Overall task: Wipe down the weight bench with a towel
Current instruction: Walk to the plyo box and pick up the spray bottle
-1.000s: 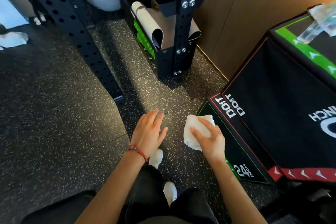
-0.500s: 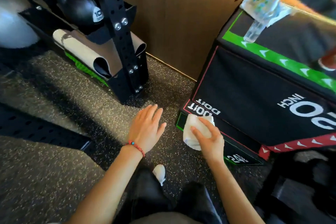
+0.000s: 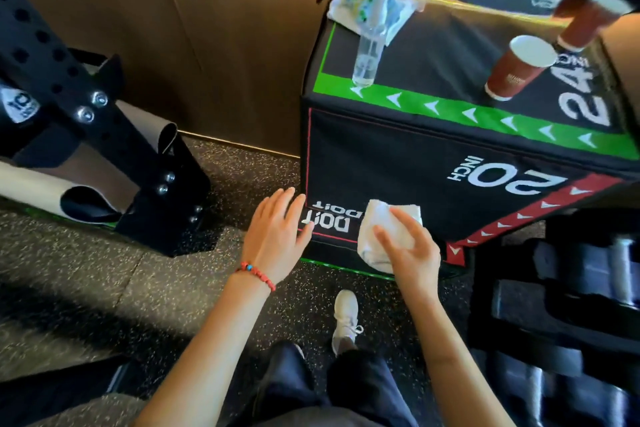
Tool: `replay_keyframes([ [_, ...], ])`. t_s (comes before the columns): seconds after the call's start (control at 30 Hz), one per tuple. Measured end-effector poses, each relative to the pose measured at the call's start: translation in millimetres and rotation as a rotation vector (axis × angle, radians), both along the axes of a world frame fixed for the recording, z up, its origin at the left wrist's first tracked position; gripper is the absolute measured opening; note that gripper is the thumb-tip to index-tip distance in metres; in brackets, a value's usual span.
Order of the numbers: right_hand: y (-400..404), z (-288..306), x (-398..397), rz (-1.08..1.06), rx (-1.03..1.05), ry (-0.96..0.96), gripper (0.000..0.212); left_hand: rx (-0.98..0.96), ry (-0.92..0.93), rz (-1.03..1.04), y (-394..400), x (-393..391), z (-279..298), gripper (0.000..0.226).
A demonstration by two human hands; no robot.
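My right hand holds a folded white towel in front of the lower side of a black soft plyo box marked "20 INCH". My left hand is flat and empty, fingers spread, just left of the towel near the box's bottom left corner. A red bead bracelet sits on my left wrist. No weight bench is clearly in view; dark padded equipment fills the lower right.
On the box top stand a clear plastic bottle, a crumpled cloth and red paper cups. A black perforated rack post with rolled mats stands at left. Brown wall behind, speckled rubber floor, my white shoe below.
The view has swung right, bringing the plyo box's top and the dark equipment into sight. Both hands kept their pose, the right still gripping the towel, now nearer the box's side.
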State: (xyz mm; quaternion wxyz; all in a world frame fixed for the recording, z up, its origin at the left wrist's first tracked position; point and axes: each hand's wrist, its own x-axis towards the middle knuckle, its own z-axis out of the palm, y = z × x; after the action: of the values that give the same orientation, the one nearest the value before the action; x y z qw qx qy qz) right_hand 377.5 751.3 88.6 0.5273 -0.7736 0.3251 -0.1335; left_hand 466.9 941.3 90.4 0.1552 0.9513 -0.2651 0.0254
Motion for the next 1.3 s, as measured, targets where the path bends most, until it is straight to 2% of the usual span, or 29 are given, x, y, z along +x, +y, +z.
replay_keyframes([
  [0.27,-59,25,69,0.007,0.033,-0.120,0.028,-0.061,-0.084,0.011,-61,68,24,0.044],
  [0.6,-115,48,142,0.061,0.051,-0.183,0.031,-0.191,-0.203,0.077,-121,143,58,0.042],
  [0.7,-122,53,158,0.026,0.056,-0.203,0.032,-0.224,-0.199,0.071,-133,165,72,0.049],
  [0.8,-124,55,170,-0.006,0.056,-0.220,0.032,-0.358,-0.164,0.063,-149,186,78,0.047],
  [0.97,-123,56,183,-0.066,0.069,-0.215,0.031,-0.683,0.073,0.092,-174,212,82,0.046],
  [1.13,-123,53,189,-0.108,0.052,-0.195,0.031,-0.867,0.079,0.076,-188,221,71,0.035],
  [1.3,-120,52,191,-0.158,0.053,-0.189,0.029,-1.071,0.198,0.127,-199,226,65,0.026],
])
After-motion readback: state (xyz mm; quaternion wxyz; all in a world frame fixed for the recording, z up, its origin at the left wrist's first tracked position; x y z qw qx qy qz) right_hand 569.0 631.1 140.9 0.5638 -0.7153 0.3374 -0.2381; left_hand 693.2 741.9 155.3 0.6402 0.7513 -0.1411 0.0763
